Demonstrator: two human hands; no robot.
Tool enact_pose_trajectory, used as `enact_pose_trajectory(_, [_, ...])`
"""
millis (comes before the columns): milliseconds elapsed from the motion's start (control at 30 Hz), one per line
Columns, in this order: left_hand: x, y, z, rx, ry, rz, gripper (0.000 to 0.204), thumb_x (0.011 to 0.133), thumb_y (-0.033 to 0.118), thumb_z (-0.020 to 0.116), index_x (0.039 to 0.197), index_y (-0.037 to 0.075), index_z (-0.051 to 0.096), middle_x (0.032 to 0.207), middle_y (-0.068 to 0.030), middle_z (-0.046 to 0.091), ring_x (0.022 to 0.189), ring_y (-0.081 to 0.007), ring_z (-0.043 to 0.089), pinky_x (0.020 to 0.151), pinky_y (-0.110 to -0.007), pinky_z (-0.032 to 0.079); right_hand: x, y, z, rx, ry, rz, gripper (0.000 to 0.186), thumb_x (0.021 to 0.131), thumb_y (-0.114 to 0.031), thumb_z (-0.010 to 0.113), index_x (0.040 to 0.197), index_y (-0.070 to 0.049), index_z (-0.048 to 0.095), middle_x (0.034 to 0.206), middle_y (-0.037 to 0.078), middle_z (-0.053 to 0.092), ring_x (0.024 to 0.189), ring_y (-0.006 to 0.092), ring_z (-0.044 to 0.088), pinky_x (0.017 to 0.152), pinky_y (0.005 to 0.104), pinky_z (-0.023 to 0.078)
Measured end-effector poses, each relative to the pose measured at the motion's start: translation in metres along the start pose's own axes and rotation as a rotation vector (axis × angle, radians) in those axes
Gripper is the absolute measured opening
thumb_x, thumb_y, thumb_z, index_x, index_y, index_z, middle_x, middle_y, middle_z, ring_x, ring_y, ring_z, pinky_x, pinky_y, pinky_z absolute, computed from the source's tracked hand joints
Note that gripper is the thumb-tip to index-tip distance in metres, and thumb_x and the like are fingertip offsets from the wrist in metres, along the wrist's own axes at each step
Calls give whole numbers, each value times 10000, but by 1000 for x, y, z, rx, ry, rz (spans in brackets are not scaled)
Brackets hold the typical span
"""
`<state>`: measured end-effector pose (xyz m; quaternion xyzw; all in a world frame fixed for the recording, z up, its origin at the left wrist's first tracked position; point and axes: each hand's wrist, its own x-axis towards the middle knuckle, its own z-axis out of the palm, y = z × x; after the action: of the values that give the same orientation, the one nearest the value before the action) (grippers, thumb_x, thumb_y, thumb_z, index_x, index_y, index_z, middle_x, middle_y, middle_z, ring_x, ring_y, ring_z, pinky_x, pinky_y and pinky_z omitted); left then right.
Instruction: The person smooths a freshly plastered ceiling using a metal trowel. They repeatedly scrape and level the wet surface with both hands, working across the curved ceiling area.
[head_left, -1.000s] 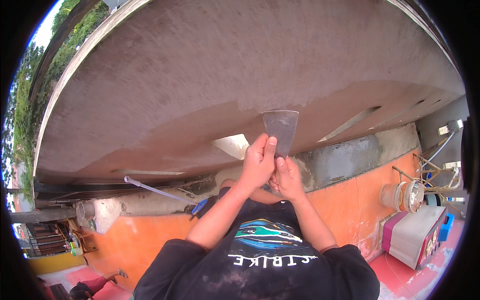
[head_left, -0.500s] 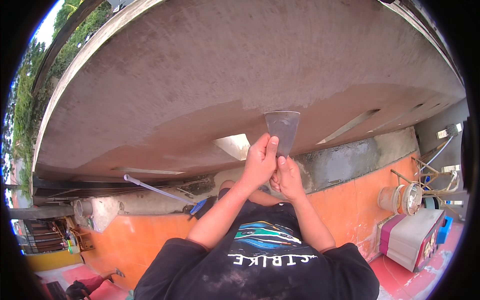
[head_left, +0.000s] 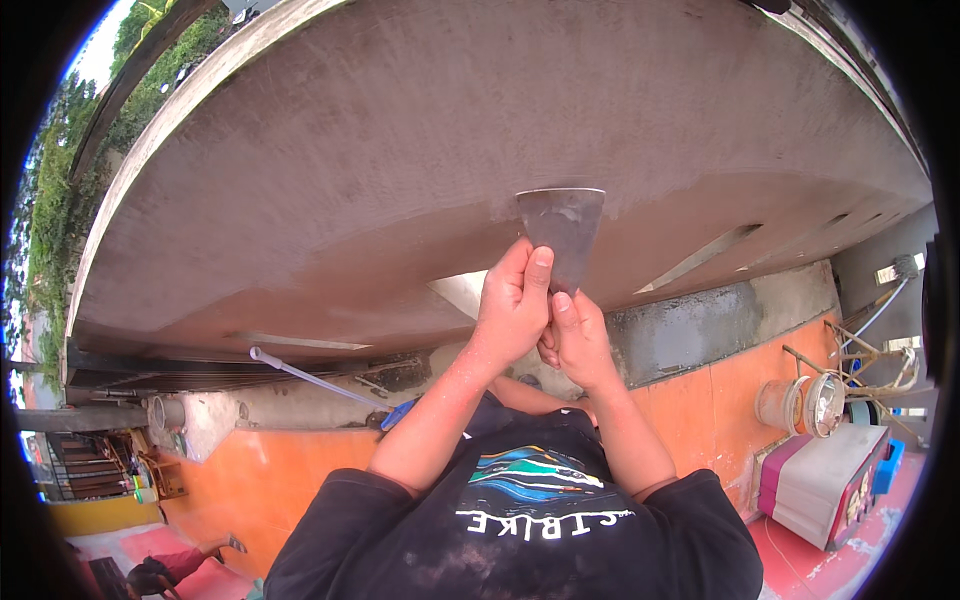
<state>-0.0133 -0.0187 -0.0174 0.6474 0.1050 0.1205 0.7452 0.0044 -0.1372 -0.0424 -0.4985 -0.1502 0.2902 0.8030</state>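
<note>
A wide flat scraper (head_left: 568, 228) with a grey blade stands with its broad edge at the brownish-grey wall (head_left: 450, 110). My left hand (head_left: 512, 308) is closed on its lower left side, thumb along the blade. Just below and to the right, my right hand (head_left: 582, 345) is closed around the bottom end of the scraper, so its handle is hidden. Around the blade the wall surface changes from lighter grey above to darker, smoother brown below. A slanted opening (head_left: 462, 293) in the wall shows left of my left hand.
A blue-headed tool with a pale pole (head_left: 320, 377) leans at my left. Orange flooring (head_left: 300, 475) runs behind a wet grey strip (head_left: 680, 335). On the right are buckets (head_left: 823, 405), bamboo poles (head_left: 880, 365) and a grey-and-magenta box (head_left: 815, 480). Another person's leg (head_left: 215, 547) shows lower left.
Both hands have moved the scraper up the wall, away from my body. My grip looks the same.
</note>
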Motion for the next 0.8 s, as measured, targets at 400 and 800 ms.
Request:
enact_pose_trajectory(400, [-2,3,1,251,30,-36,378,1045,359,469,810,63,481,704,45,474,672,-40,415,584,-232,390,-14,0,13,85,123,258,319,1056,-370,417,1044,-61,496,628,-16,446,441,51,393,403,213,328])
enact_pose_trajectory(800, [-2,14,1,132,34,67,362,1050,349,457,831,64,499,711,41,526,656,-28,460,559,-221,403,-12,-4,21,96,31,25,327,1056,-370,414,1110,-58,495,627,-11,457,429,53,392,387,212,335])
